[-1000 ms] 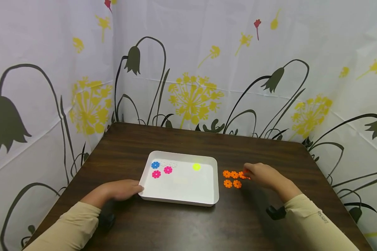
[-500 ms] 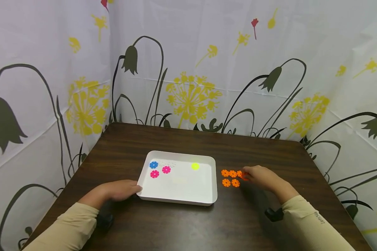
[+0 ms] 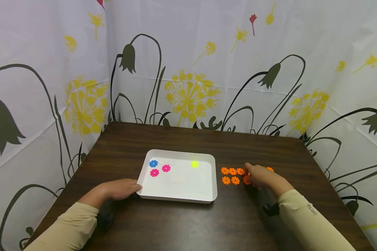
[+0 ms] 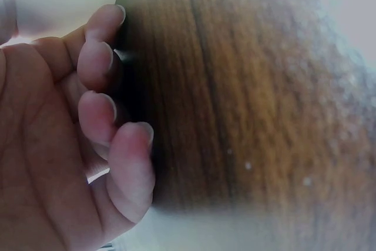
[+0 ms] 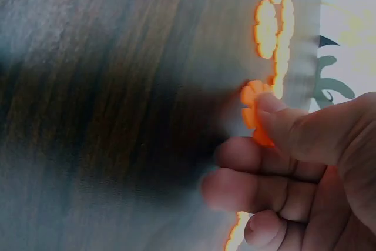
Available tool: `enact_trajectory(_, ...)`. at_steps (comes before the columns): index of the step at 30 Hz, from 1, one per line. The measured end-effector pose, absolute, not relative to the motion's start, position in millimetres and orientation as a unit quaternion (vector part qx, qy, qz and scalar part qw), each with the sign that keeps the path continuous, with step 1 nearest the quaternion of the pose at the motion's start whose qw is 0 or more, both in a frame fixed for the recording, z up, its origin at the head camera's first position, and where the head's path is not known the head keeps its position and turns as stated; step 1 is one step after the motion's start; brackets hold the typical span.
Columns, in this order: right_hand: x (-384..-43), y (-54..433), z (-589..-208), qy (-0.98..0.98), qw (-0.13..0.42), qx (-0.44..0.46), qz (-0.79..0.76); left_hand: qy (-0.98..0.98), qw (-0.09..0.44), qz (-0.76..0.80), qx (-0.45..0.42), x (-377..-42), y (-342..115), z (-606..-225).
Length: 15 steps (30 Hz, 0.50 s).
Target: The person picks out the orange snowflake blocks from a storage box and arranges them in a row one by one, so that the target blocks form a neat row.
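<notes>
My left hand [image 3: 120, 189] grips the left front corner of a white tray [image 3: 179, 188], thumb at its rim. The left wrist view shows curled fingertips [image 4: 130, 151] close to the dark wood. To the right of the tray, my right hand [image 3: 263, 175] pinches an orange notched building disc [image 5: 250, 110] between thumb and fingers, low over the table. Beside it lie several more orange discs [image 3: 232, 171] in two rows, the held one at the right end of the front row. Another orange disc [image 3: 270, 169] shows just behind the right hand.
Inside the tray are a blue disc [image 3: 153, 163], two pink discs [image 3: 166, 168], faint clear or white pieces near the back wall, and a yellow disc [image 3: 194, 164]. The brown table [image 3: 163, 226] ends at a flower-printed curtain [image 3: 188, 52] behind and at the sides.
My right hand has shifted slightly, its orange disc now at the front row's end. An orange disc behind the hand has come into sight. The left hand stays on the tray.
</notes>
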State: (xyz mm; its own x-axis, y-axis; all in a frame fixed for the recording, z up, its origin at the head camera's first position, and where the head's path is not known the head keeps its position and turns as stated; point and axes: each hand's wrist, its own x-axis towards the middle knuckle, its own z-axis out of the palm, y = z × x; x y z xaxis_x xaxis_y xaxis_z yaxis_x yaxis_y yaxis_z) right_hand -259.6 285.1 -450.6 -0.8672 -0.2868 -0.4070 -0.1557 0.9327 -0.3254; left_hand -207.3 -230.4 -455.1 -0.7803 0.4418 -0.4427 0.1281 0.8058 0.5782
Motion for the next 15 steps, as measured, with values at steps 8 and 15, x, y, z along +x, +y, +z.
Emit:
enact_trajectory(8,-261,285,-456,0.968,0.17,-0.174,-0.065,0.897,0.293,0.298,0.142,-216,-234,-458)
enact_trajectory(15,-247,261,-442,0.981,0.017,-0.177,-0.071,0.94,0.146,0.287,0.112,-225,-237,-439)
